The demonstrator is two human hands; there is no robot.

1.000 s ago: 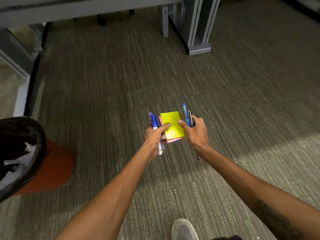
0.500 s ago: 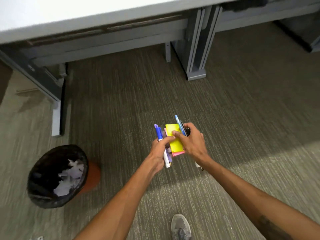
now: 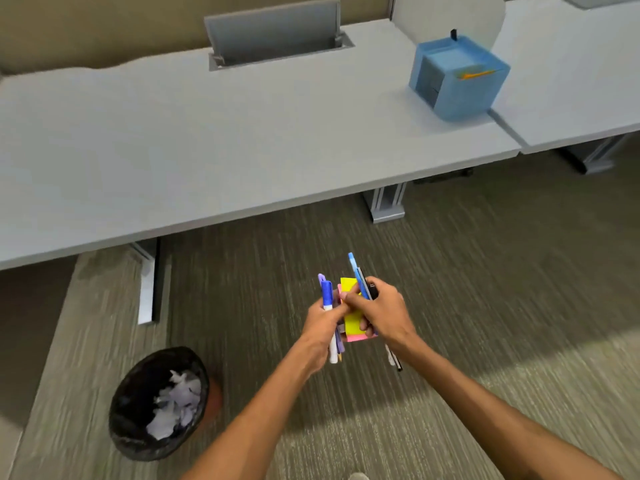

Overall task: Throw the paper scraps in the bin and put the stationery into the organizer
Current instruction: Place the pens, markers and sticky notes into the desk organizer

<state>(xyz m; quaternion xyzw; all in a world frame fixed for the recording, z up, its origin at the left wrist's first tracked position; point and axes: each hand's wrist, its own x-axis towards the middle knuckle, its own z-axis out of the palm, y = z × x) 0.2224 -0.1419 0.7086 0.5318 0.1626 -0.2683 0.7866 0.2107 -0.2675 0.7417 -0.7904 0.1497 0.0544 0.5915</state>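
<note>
Two hands meet over the carpet [image 3: 485, 271], and since a moment ago the view has risen, so the whole grey desk [image 3: 207, 150] and the blue organizer [image 3: 457, 81] now show beyond the grip, up and to its right. Below and left of the grip stands one black-lined bin [image 3: 138, 438] with white paper scraps [image 3: 176, 407] inside. The left hand [image 3: 320, 323] is closed around a blue-capped marker [image 3: 326, 299] plus at least one purple pen behind it. Between the hands sits one stack of sticky notes [image 3: 351, 322], yellow over pink, pinched from both sides. The right hand [image 3: 384, 313] is wrapped around a blue pen [image 3: 353, 268] and a dark one beside it; further pens there cannot be counted.
</note>
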